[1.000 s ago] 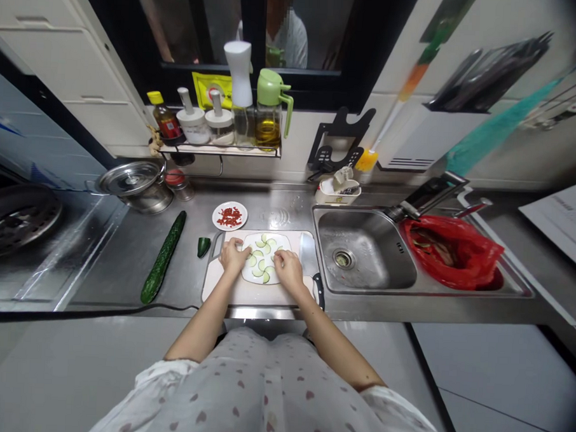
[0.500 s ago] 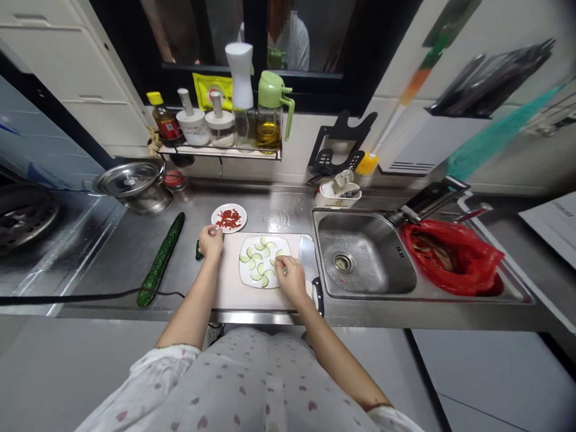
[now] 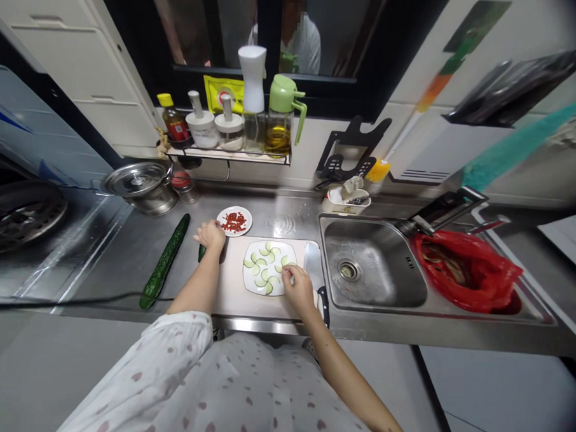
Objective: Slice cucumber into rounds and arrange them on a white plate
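Note:
A white plate (image 3: 286,249) of thin cucumber slices (image 3: 262,264) lies on a pale cutting board (image 3: 232,289) at the counter's front. My right hand (image 3: 298,288) rests at the plate's right rim, fingers pinched on a slice. My left hand (image 3: 211,234) is curled at the board's far left corner, over a short green cucumber end (image 3: 202,252) that it partly hides. A small dish of chopped red chili (image 3: 234,220) sits just beyond that hand. A knife blade (image 3: 312,258) lies on the board's right side.
A whole cucumber (image 3: 166,260) lies left of the board, a black cable (image 3: 74,298) along the counter edge. A steel sink (image 3: 372,264) holds a red bag (image 3: 467,268) at right. Lidded pot (image 3: 137,183) and condiment shelf (image 3: 228,151) stand behind. A person shows in the window.
My left hand left the plate and moved up-left to the cucumber end by the chili dish. My right hand stayed at the plate's right rim. The view shifted slightly.

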`<state>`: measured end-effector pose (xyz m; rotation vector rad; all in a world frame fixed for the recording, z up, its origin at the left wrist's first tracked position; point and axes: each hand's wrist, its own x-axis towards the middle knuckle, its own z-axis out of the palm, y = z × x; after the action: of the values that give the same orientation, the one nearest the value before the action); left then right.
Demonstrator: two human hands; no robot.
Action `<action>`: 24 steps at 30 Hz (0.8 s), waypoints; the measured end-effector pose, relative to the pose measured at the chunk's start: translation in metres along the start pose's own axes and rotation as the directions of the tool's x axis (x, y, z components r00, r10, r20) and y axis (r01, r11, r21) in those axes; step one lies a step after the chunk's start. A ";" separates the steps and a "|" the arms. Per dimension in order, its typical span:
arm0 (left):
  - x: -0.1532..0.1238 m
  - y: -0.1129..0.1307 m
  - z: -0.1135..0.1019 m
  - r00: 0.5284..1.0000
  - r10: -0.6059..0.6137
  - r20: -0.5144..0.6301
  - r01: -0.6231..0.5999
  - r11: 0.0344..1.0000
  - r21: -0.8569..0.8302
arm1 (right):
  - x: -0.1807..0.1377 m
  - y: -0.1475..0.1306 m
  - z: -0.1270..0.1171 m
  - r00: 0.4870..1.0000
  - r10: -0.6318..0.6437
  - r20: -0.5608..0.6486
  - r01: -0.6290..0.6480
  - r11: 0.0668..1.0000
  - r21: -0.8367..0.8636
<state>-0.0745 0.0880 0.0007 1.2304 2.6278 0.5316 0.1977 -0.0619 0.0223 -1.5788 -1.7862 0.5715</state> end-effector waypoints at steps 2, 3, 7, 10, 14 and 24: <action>0.005 -0.001 0.000 1.000 0.021 0.008 -0.021 0.999 0.046 | 0.000 0.001 -0.001 1.000 0.003 0.000 -0.003 1.000 -0.002; 0.008 -0.002 0.000 0.999 0.035 0.013 -0.036 0.997 0.067 | 0.000 0.001 -0.001 1.000 0.007 0.000 -0.007 1.000 -0.006; 0.015 -0.004 0.001 0.995 0.093 0.040 -0.097 0.988 0.122 | 0.001 0.003 0.000 1.000 0.025 -0.001 -0.025 1.000 -0.019; 0.019 -0.004 0.003 0.993 0.106 0.058 -0.113 0.983 0.142 | 0.001 0.004 0.000 1.000 0.024 -0.002 -0.024 0.999 -0.026; 0.024 -0.003 0.005 0.990 0.121 0.074 -0.132 0.978 0.164 | 0.000 0.006 0.000 1.000 0.021 -0.007 -0.021 0.999 -0.036; 0.023 0.001 0.003 0.993 0.100 0.064 -0.109 0.984 0.144 | -0.001 0.010 0.002 1.000 0.000 -0.008 -0.001 1.000 -0.030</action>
<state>-0.0872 0.1070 -0.0024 1.4113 2.6059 0.3185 0.2031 -0.0608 0.0140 -1.5995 -1.7966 0.5403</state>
